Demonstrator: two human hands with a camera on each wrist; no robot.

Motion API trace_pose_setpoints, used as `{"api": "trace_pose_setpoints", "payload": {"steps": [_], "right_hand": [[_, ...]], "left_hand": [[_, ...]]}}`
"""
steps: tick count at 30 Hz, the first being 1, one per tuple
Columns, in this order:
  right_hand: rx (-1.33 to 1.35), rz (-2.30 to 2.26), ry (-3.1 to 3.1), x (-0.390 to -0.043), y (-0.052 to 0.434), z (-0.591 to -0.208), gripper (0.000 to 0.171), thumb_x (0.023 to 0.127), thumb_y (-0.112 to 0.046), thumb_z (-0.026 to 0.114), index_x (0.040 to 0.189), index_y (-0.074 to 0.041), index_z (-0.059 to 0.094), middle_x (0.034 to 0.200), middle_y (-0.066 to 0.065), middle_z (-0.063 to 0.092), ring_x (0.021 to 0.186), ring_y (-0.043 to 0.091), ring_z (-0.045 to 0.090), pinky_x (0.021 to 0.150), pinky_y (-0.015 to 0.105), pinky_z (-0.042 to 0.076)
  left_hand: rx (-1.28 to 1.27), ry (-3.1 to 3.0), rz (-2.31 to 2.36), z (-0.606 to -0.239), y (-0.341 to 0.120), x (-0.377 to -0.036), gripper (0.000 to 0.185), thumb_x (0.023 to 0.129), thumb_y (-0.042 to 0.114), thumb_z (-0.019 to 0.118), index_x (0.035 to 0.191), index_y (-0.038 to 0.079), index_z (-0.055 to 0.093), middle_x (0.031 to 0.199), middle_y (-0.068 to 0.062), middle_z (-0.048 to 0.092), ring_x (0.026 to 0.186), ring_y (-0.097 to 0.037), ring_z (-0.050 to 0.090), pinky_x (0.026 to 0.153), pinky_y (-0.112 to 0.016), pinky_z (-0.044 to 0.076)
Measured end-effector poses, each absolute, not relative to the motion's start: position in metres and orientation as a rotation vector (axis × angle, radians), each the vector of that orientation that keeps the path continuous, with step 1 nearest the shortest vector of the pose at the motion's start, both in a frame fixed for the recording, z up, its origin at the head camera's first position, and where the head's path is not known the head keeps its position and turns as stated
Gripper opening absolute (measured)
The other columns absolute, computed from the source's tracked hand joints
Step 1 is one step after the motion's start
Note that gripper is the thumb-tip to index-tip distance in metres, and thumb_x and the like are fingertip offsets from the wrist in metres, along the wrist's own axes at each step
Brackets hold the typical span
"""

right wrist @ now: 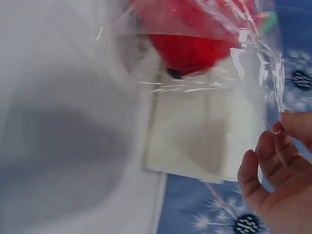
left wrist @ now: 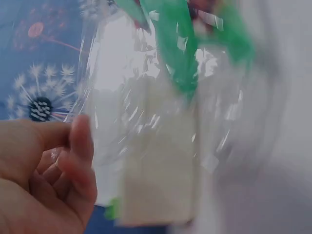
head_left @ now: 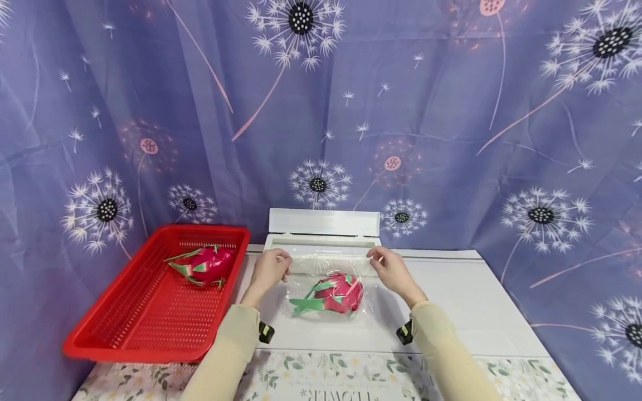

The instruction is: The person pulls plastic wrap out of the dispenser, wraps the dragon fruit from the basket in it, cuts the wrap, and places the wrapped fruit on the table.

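A pink dragon fruit (head_left: 337,293) with green scales lies on the white table (head_left: 471,301), under a sheet of clear cling film (head_left: 326,266) drawn from the white dispenser box (head_left: 323,236) behind it. My left hand (head_left: 273,267) pinches the film's left edge and my right hand (head_left: 386,266) pinches its right edge, both close to the box. The left wrist view shows the film (left wrist: 161,112) over green scales (left wrist: 178,44) beside my curled fingers (left wrist: 73,161). The right wrist view shows the film (right wrist: 219,73) over the red fruit (right wrist: 195,48), next to my fingers (right wrist: 273,161).
A red perforated basket (head_left: 145,312) stands at the left with a second dragon fruit (head_left: 205,264) in it. The dispenser's lid (head_left: 324,221) stands up. A purple dandelion-print curtain hangs behind. A floral cloth (head_left: 326,379) covers the near table edge.
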State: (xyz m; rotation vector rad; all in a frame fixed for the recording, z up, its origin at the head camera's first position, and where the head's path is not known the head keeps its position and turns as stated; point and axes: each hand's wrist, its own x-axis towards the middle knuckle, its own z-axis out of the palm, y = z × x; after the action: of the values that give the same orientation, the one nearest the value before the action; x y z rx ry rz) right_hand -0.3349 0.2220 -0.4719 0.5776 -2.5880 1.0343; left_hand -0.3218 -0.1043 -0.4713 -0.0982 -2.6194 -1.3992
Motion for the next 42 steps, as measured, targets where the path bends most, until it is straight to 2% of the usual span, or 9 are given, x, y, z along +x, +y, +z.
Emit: {"api": "trace_pose_setpoints", "payload": {"steps": [6, 14, 21, 24, 29, 34, 37, 39, 42], "right_hand": [[0.549, 1.036, -2.691, -0.346, 0.210, -0.492, 0.004, 0.092, -0.004, 0.061, 0.094, -0.002, 0.063, 0.075, -0.001, 0.056, 0.061, 0.013, 0.051, 0.059, 0.032, 0.045], [0.514, 0.971, -2.781, -0.341, 0.198, -0.506, 0.011, 0.090, -0.005, 0.065, 0.086, -0.012, 0.058, 0.072, -0.004, 0.057, 0.064, 0.012, 0.053, 0.061, 0.032, 0.047], [0.389, 0.827, -2.842, -0.331, 0.195, -0.505, 0.010, 0.089, -0.008, 0.067, 0.091, -0.011, 0.058, 0.073, -0.002, 0.057, 0.066, 0.016, 0.054, 0.059, 0.036, 0.047], [0.317, 0.794, -2.866, -0.328, 0.198, -0.503, 0.014, 0.087, -0.010, 0.067, 0.097, -0.012, 0.057, 0.077, 0.000, 0.056, 0.068, 0.018, 0.054, 0.058, 0.036, 0.046], [0.279, 0.819, -2.695, -0.308, 0.208, -0.499, 0.012, 0.088, -0.006, 0.061, 0.101, -0.007, 0.060, 0.087, 0.006, 0.056, 0.075, 0.021, 0.054, 0.065, 0.040, 0.048], [0.513, 0.790, -2.459, -0.265, 0.211, -0.492, 0.012, 0.083, 0.002, 0.068, 0.092, -0.005, 0.067, 0.082, 0.002, 0.058, 0.074, 0.018, 0.056, 0.067, 0.036, 0.047], [0.681, 0.662, -2.494, -0.245, 0.206, -0.492, 0.024, 0.080, -0.006, 0.077, 0.103, -0.005, 0.070, 0.092, 0.003, 0.066, 0.084, 0.022, 0.062, 0.076, 0.044, 0.049], [0.758, 0.599, -2.562, -0.240, 0.202, -0.494, 0.047, 0.078, -0.016, 0.082, 0.121, -0.004, 0.065, 0.112, 0.011, 0.065, 0.100, 0.029, 0.063, 0.087, 0.054, 0.047], [0.822, 0.590, -2.678, -0.242, 0.195, -0.498, 0.084, 0.075, -0.028, 0.085, 0.145, -0.006, 0.044, 0.140, 0.022, 0.048, 0.123, 0.040, 0.050, 0.098, 0.061, 0.039]], "left_hand": [[0.119, -2.354, -2.117, -0.499, -0.089, -0.330, 0.019, 0.098, 0.006, 0.050, 0.109, -0.008, 0.058, 0.082, -0.020, 0.071, 0.065, -0.024, 0.071, 0.058, -0.031, 0.057], [0.034, -2.354, -2.194, -0.518, -0.078, -0.327, 0.019, 0.095, -0.006, 0.046, 0.113, -0.012, 0.048, 0.089, -0.026, 0.068, 0.076, -0.028, 0.071, 0.068, -0.034, 0.058], [-0.232, -2.682, -1.827, -0.517, -0.071, -0.313, 0.058, 0.100, 0.022, 0.055, 0.150, 0.006, 0.031, 0.119, -0.019, 0.064, 0.107, -0.028, 0.063, 0.091, -0.044, 0.049], [-0.326, -2.747, -1.710, -0.515, -0.070, -0.309, 0.066, 0.101, 0.031, 0.055, 0.155, 0.010, 0.023, 0.123, -0.017, 0.063, 0.105, -0.028, 0.062, 0.093, -0.047, 0.046], [-0.383, -2.727, -1.569, -0.517, -0.071, -0.295, 0.057, 0.101, 0.029, 0.053, 0.149, 0.007, 0.032, 0.122, -0.016, 0.065, 0.109, -0.029, 0.062, 0.096, -0.049, 0.045], [-0.464, -2.642, -1.204, -0.507, -0.070, -0.268, 0.037, 0.100, 0.021, 0.056, 0.133, 0.005, 0.051, 0.123, -0.016, 0.064, 0.113, -0.033, 0.061, 0.095, -0.048, 0.047], [-0.614, -2.666, -0.958, -0.502, -0.068, -0.253, 0.036, 0.100, 0.026, 0.059, 0.130, 0.006, 0.057, 0.128, -0.012, 0.060, 0.118, -0.029, 0.057, 0.098, -0.045, 0.046], [-0.725, -2.717, -0.867, -0.503, -0.066, -0.250, 0.047, 0.097, 0.031, 0.062, 0.136, 0.007, 0.054, 0.136, -0.013, 0.055, 0.125, -0.030, 0.051, 0.102, -0.046, 0.042], [-0.830, -2.796, -0.816, -0.509, -0.062, -0.254, 0.070, 0.091, 0.036, 0.069, 0.149, 0.011, 0.039, 0.147, -0.016, 0.044, 0.132, -0.034, 0.044, 0.105, -0.051, 0.037]]}}
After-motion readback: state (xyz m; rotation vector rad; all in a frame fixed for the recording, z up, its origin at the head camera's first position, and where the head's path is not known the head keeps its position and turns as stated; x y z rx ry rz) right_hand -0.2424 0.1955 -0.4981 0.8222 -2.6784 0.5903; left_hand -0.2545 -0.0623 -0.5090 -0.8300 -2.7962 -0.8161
